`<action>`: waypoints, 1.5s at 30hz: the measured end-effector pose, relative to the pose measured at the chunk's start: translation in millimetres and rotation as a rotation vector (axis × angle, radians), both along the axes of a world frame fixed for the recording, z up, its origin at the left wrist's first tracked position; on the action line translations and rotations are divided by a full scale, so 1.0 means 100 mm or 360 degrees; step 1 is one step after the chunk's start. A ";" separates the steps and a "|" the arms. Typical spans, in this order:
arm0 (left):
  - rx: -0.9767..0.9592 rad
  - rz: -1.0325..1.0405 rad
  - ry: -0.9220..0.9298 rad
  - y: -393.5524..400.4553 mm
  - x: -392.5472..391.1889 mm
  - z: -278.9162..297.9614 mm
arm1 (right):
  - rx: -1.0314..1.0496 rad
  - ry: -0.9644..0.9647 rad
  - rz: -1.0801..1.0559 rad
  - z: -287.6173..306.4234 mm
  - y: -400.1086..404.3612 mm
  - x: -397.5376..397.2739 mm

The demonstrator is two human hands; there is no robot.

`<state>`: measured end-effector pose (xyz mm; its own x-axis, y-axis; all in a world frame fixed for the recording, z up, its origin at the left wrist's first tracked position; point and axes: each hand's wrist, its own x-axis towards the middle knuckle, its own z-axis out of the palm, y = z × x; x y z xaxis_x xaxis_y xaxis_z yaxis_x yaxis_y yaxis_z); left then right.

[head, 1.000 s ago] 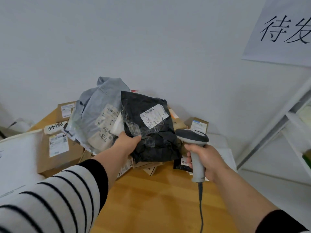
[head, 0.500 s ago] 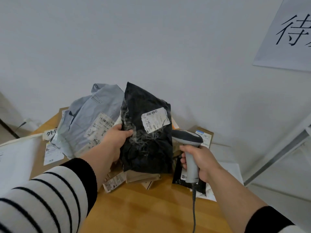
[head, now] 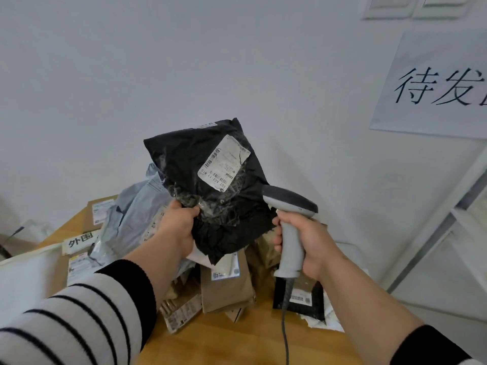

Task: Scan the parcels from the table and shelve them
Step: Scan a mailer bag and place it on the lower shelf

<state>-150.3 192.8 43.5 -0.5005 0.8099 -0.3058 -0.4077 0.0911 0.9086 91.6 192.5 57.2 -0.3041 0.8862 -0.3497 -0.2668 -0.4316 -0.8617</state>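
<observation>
Above a cluttered wooden worktop (head: 237,346) set against a plain white wall (head: 158,61), a person's left hand (head: 175,227) holds a black parcel (head: 210,196) in the air, its fingers curled round the bag's crumpled left edge, while the right hand (head: 303,246) grips the handle of a grey barcode scanner (head: 291,222) just beside the bag's lower right corner, the scanner's head touching or nearly touching the bag. The parcel is a soft plastic mailer that sags and wrinkles under the grip, which suggests light, pliable contents; its film looks slick, so a pinch at a bunched edge, as here, seems safer than a flat hold. Its white shipping label (head: 224,163) faces the camera, tilted, partly under creased clear tape that may hamper a clean read. Below the raised bag lies the unsorted heap: a grey mailer (head: 131,219), brown paper parcels (head: 226,285), a cardboard box (head: 97,209) and a small black bag (head: 303,299), overlapping one another. A paper sign (head: 434,85) with large Chinese characters hangs on the wall at right, and the white uprights of a shelving unit (head: 448,219) stand at the right edge, where the scanned parcel would presumably go.
</observation>
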 end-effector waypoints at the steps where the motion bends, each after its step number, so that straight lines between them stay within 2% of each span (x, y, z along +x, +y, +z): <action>1: 0.0032 -0.0011 -0.0024 0.00 0.02 0.01 | -0.0029 0.0046 0.0021 0.06 -0.02 -0.04; 7: 0.0132 -0.0133 -0.0056 -0.05 0.09 0.10 | -0.0077 0.0155 0.0151 0.30 -0.13 -0.20; 15: 0.0203 -0.0199 -0.0024 -0.15 0.03 0.19 | -0.0046 0.0105 0.0186 0.44 -0.21 -0.34; 45: 0.0118 -0.0158 -0.0115 -0.30 0.08 0.24 | -0.0043 0.0088 0.0155 0.56 -0.37 -0.25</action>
<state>-142.6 162.9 67.1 -0.3956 0.8762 -0.2755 -0.4644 0.0679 0.8830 66.3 155.7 113.3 -0.4080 0.8420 -0.3531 -0.2694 -0.4805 -0.8346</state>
